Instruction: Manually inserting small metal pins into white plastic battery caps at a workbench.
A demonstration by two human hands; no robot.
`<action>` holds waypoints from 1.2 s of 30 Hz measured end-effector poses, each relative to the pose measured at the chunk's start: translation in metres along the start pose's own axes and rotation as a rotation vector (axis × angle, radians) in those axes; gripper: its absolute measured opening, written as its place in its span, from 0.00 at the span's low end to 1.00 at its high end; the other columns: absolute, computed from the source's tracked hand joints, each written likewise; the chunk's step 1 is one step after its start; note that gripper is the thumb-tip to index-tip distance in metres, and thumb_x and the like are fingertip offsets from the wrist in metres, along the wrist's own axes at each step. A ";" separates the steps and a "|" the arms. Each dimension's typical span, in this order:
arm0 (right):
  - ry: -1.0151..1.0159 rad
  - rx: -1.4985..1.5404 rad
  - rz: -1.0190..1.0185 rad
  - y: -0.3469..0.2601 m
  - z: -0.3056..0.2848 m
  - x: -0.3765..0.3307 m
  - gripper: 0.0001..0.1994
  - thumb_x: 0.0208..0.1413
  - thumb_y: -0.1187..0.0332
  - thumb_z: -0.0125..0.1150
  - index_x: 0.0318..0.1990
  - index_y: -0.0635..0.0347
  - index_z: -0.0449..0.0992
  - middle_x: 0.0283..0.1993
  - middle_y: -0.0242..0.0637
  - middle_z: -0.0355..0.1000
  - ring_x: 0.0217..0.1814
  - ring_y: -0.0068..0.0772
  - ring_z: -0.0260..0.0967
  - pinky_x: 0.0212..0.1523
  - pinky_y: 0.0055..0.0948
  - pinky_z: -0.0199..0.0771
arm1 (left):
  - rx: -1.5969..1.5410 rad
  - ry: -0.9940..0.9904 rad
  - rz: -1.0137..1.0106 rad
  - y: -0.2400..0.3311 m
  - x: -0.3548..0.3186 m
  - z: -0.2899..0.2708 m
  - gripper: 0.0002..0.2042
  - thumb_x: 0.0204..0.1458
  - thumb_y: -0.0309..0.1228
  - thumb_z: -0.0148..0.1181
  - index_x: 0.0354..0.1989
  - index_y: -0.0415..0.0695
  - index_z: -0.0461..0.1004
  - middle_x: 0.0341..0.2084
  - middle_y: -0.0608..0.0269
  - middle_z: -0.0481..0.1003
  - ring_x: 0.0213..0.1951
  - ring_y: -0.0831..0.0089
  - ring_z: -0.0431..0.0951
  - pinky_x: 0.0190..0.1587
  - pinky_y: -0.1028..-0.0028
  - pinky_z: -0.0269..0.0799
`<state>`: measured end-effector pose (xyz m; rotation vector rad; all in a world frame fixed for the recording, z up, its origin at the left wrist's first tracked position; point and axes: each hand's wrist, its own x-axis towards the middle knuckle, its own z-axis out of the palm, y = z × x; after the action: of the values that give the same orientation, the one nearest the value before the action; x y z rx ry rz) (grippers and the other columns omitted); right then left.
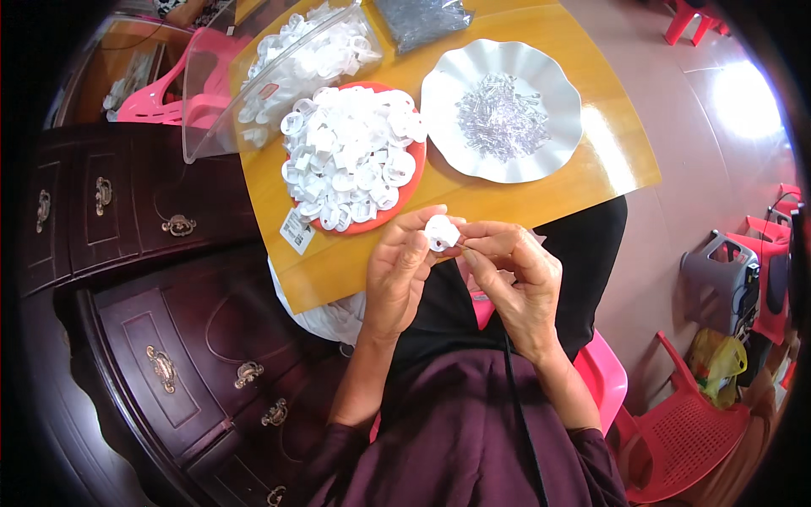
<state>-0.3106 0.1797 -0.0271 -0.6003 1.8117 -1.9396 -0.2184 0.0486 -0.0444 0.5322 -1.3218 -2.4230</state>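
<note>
Just off the near edge of the table, my left hand point(397, 275) grips a small round white plastic piece point(441, 234) between thumb and fingers. My right hand point(517, 283) meets it from the right, thumb and forefinger pinched together at the piece's lower side. Whatever lies in that pinch is too small to name. Beyond my hands, a red plate point(411, 193) bears a heap of similar white plastic pieces point(351, 156). To its right, a white wavy-rimmed plate point(545, 160) holds a pile of thin, shiny metal bits point(505, 117).
A clear plastic bin point(203, 135) with more white pieces stands at the table's far left, beside a clear bag of dark small parts point(422, 21). Dark wooden drawers point(152, 203) flank the yellow table point(625, 152). A red chair point(684, 431) is at lower right.
</note>
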 end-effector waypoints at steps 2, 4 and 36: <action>-0.001 -0.011 -0.002 0.000 0.000 -0.001 0.05 0.52 0.81 0.65 0.35 0.67 0.76 0.42 0.37 0.77 0.36 0.20 0.76 0.31 0.19 0.77 | 0.027 0.000 -0.011 0.000 -0.001 0.000 0.19 0.66 0.34 0.48 0.59 0.34 0.64 0.51 0.47 0.73 0.50 0.68 0.76 0.55 0.66 0.72; -0.009 -0.015 -0.001 -0.001 0.000 -0.003 0.05 0.52 0.80 0.65 0.35 0.66 0.76 0.42 0.37 0.77 0.35 0.20 0.76 0.30 0.19 0.77 | 0.027 -0.006 -0.035 0.002 -0.002 0.001 0.19 0.66 0.35 0.48 0.59 0.34 0.65 0.49 0.48 0.74 0.49 0.68 0.76 0.54 0.67 0.73; -0.043 -0.068 -0.069 -0.005 -0.011 -0.022 0.06 0.52 0.79 0.66 0.37 0.64 0.77 0.38 0.34 0.78 0.31 0.19 0.74 0.27 0.19 0.76 | 0.143 -0.127 -0.009 0.010 -0.021 -0.001 0.17 0.60 0.27 0.58 0.57 0.36 0.71 0.50 0.57 0.74 0.47 0.73 0.76 0.51 0.72 0.74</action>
<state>-0.2985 0.2012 -0.0236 -0.7308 1.8597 -1.9003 -0.1987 0.0519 -0.0332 0.4258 -1.5569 -2.4169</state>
